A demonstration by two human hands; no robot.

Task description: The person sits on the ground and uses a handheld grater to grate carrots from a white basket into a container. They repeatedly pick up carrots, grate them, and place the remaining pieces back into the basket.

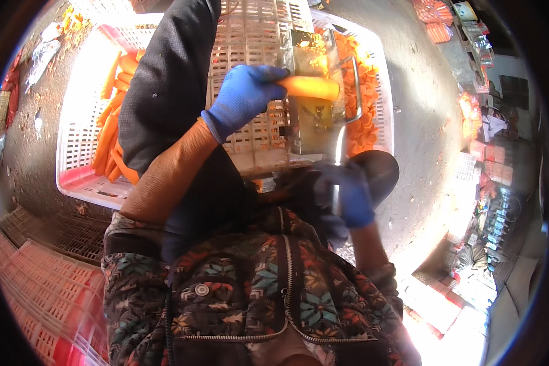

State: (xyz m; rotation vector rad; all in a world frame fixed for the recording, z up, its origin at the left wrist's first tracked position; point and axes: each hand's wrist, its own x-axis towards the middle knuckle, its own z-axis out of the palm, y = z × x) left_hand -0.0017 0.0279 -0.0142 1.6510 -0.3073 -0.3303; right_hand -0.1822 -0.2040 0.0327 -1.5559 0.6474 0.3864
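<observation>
My left hand (247, 98), in a blue knit glove, grips the near end of a peeled carrot (311, 88). The carrot lies across a wet metal plate (313, 132) flecked with orange scraps, its far end at the plate's right edge. My right hand (352, 192), also in a blue glove and blurred, is closed around a metal handle (338, 151). That handle runs up to a bent metal rod frame (357, 87) beside the carrot's tip. Round carrot slices (363, 123) are heaped just right of the plate. Any cutting edge is hard to make out.
An upturned plastic crate (251, 146) supports the plate between my knees. To the left, a white and pink crate (66, 169) holds whole carrots (110, 132). Pink crates (50, 279) stand at lower left. Bagged carrots (434, 18) lie at upper right.
</observation>
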